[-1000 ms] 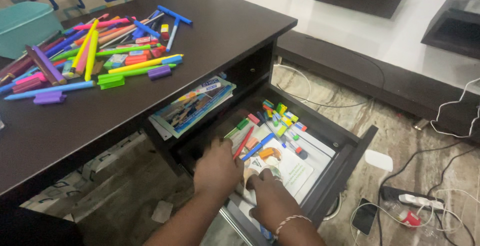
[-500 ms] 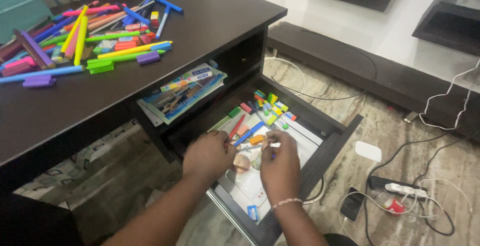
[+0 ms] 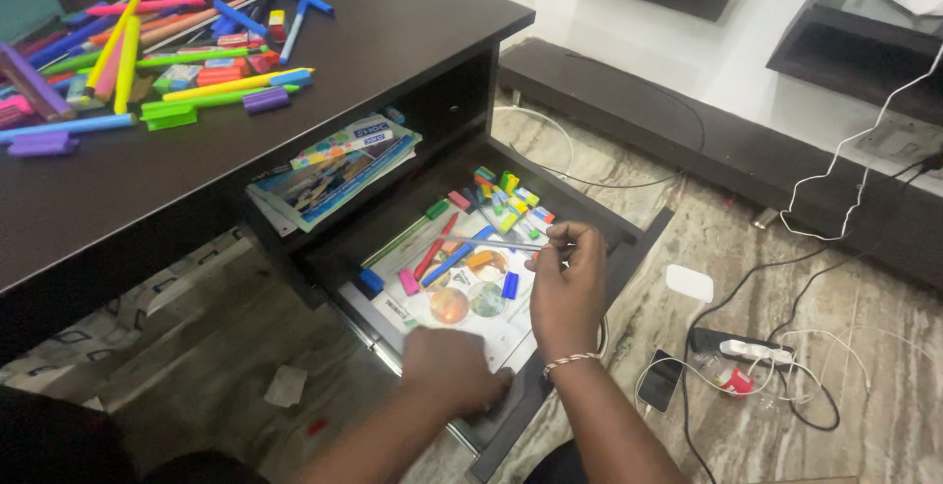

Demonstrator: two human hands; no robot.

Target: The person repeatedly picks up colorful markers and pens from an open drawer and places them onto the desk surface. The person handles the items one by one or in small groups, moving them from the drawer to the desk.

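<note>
We see a thin grey pen (image 3: 488, 241) held level above the open drawer (image 3: 629, 248), its right end pinched between the fingertips of the right hand (image 3: 567, 287). Below it, loose markers and small caps lie on printed sheets (image 3: 496, 332) in the drawer. The left hand (image 3: 455, 371) rests flat on the drawer's near front edge, fingers released, grasping nothing. On the dark desk (image 3: 393, 22) at far left lies a heap of coloured markers (image 3: 147, 52).
</note>
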